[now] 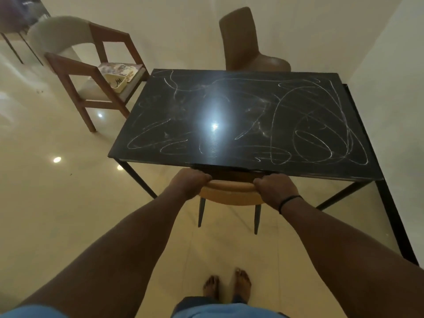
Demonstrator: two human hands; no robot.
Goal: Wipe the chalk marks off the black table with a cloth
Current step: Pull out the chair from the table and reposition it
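**Both hands on the chair back, chalk all over the table**

From my feed, the left hand (188, 182) and the right hand (274, 191) each grip the top edge of a tan chair (229, 191) tucked under the near side of the black table (241, 115). The fingers of both hands curl over the chair back, so the fingertips are hidden from me. A dark band (289, 201) circles the right wrist.

The table fills the frame from 12 to 3 o'clock of the hands. White chalk marks (309, 134) loop across its top, densest toward 2 o'clock and thinner toward 10 o'clock, with a bright lamp glare (214, 125) between them. I see no cloth.

A brown chair (243, 40) stands at the table's far edge at 12 o'clock. A wooden armchair (91, 65) sits at 10 o'clock, carrying a small tray (115, 83). Bare feet (227, 285) stand on glossy floor at 6 o'clock.
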